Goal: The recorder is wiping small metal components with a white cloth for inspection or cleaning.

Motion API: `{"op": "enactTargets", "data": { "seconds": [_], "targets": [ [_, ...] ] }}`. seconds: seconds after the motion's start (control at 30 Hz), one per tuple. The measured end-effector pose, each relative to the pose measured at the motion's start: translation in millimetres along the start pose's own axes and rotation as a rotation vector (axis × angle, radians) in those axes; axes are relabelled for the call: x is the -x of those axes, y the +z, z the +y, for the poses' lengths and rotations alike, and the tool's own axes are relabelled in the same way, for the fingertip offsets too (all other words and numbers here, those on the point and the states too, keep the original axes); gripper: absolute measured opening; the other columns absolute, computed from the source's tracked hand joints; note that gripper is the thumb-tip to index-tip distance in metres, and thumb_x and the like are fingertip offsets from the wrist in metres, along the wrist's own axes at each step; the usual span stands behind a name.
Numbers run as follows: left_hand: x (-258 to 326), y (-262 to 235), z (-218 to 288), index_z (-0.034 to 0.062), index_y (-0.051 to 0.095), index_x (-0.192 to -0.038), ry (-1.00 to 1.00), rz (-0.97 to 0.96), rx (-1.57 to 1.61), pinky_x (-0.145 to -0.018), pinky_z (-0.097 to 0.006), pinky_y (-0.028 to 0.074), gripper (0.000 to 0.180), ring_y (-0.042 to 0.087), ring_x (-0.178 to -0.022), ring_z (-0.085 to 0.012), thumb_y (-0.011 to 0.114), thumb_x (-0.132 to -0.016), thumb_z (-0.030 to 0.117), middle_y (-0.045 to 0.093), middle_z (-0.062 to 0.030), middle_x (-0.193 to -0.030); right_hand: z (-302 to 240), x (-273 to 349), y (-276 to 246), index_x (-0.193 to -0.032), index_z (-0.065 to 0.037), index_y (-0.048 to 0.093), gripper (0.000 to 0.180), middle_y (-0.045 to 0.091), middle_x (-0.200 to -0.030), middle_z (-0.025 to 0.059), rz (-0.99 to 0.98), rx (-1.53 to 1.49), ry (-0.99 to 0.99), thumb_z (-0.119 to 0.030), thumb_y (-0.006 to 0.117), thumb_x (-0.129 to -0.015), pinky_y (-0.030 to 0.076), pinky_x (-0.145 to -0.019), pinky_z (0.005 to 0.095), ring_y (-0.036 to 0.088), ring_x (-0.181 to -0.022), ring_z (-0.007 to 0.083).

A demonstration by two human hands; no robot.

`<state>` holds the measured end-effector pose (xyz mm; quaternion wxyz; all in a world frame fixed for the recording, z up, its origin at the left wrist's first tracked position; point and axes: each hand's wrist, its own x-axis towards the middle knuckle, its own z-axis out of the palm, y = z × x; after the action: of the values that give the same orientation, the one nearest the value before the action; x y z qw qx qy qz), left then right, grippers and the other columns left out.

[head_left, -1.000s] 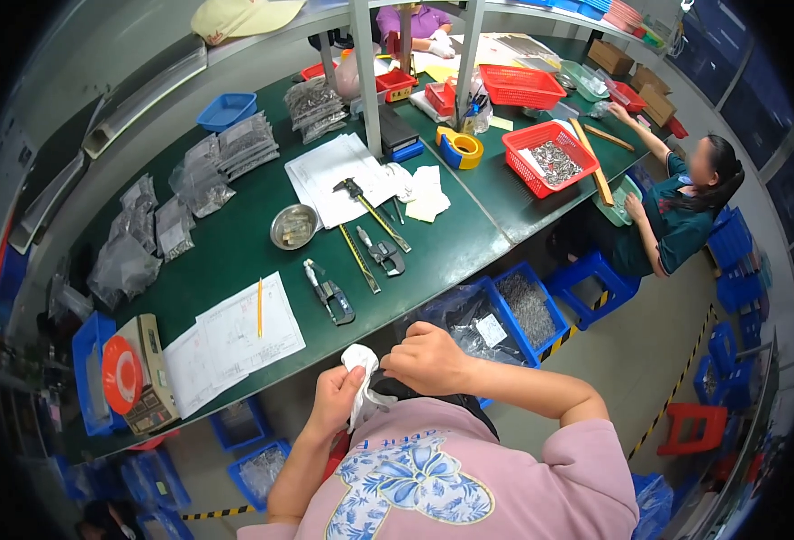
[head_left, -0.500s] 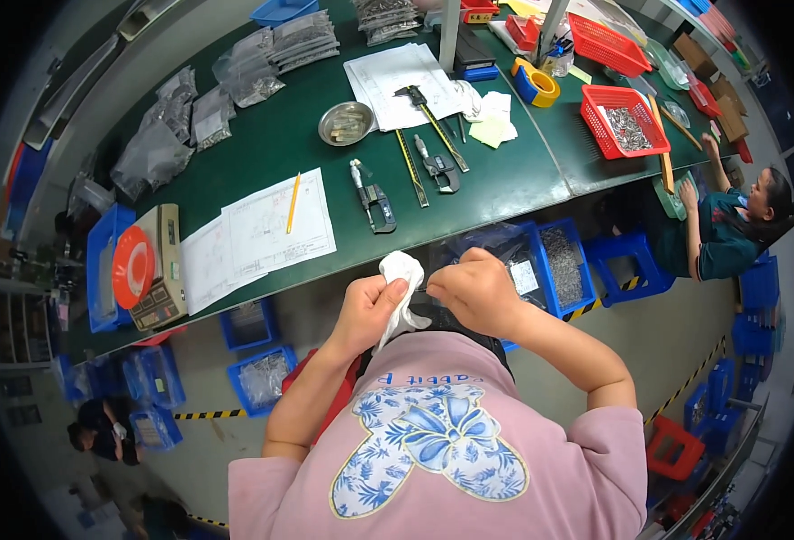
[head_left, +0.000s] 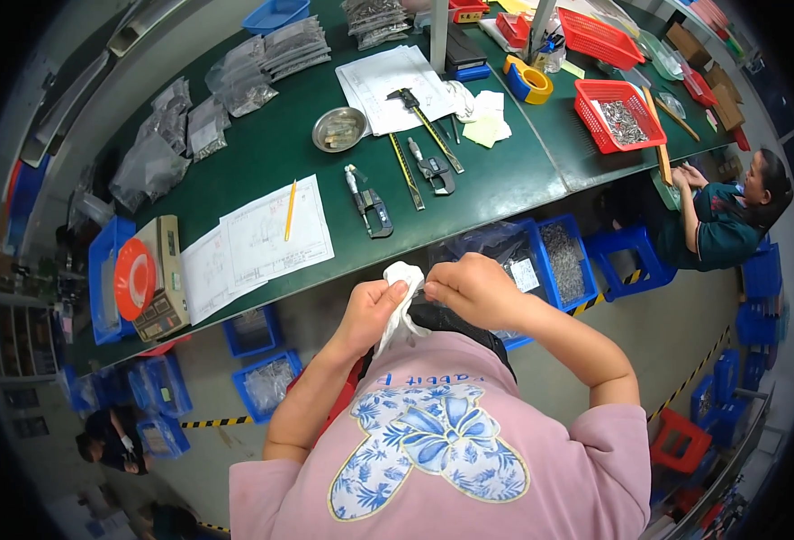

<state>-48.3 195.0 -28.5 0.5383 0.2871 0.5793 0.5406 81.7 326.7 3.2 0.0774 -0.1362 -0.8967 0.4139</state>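
Note:
A crumpled white cloth (head_left: 403,286) is pinched in my left hand (head_left: 368,315), just in front of the table's near edge and above my lap. My right hand (head_left: 474,290) is closed right beside the cloth, thumb and fingers pressed together. Whatever sits between those fingers is too small to make out. Beyond my hands, two micrometers (head_left: 368,203) lie on the green table (head_left: 262,144). Near them are a yellow steel rule (head_left: 406,171) and a caliper (head_left: 428,126), and a round metal bowl (head_left: 341,129) with small pieces inside.
At left stand a scale (head_left: 165,279) and a red dish (head_left: 133,279); a pencil (head_left: 290,211) lies on drawings. Several bags of parts (head_left: 235,76) fill the back. A red basket (head_left: 619,117) of metal parts is at right, near a seated co-worker (head_left: 721,216). Blue bins (head_left: 566,261) stand below.
My right hand has moved slightly left, closer to the cloth. The co-worker's hands have come together lower down. The whole view has shifted slightly.

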Motion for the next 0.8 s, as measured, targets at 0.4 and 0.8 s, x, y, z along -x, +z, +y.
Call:
{"op": "enactTargets", "data": {
  "seconds": [0.4,0.8],
  "targets": [
    [-5.7,-6.5,-1.5,-0.0015,0.054,-0.081,-0.145,-0.045,0.115,-0.049,-0.018,0.038,0.026,0.047,-0.055,-0.0033,0.045,-0.084,0.022,0.053,-0.0005,-0.067,1.0,-5.1,2.8,-0.065,-0.008,0.051,0.011,0.050,-0.052,0.0040,0.132,0.048,-0.110,-0.016,0.058,-0.067,0.037,-0.053,0.0288,0.047,-0.047,0.0206],
    [-10.3,-1.2,1.9,-0.0006,0.054,-0.080,-0.194,0.036,0.263,-0.048,-0.018,0.039,0.026,0.047,-0.054,-0.0045,0.044,-0.084,0.023,0.054,-0.0015,-0.068,8.8,-10.6,5.0,-0.067,-0.008,0.050,0.012,0.050,-0.058,0.0040,0.198,0.214,-0.198,-0.015,0.060,-0.067,0.037,-0.059,0.0304,0.048,-0.054,0.0215]
  ]
}}
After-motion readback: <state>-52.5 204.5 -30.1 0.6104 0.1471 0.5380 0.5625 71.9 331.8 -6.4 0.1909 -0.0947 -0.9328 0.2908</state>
